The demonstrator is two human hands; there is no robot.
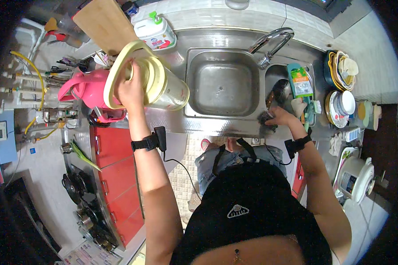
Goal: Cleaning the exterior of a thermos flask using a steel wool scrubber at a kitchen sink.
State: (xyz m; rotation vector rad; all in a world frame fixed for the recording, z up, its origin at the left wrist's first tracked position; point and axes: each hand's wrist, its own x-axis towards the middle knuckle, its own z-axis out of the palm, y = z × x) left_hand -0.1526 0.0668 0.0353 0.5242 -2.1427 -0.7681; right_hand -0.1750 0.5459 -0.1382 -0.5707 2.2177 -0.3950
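My left hand (131, 82) grips a pale yellow jug (159, 84) by its large handle. The jug is tilted over the counter left of the steel sink basin (222, 82), its pale, faintly patterned body towards the basin. Behind that hand stands a pink kettle or flask (94, 86), partly hidden by the jug. At the front rim of the small side basin, the fingers of my right hand (280, 117) close on a dark, fuzzy scouring pad (267, 121). A dark ladle-like utensil (281, 90) lies in the side basin just beyond it.
A chrome faucet (272, 43) arches behind the basins. Packaged cleaning items (301, 82) and a brush (316, 106) crowd the side basin. Stacked bowls (343, 102) stand at the right. A detergent jug (156, 33) and a wooden cutting board (106, 25) are at the back left.
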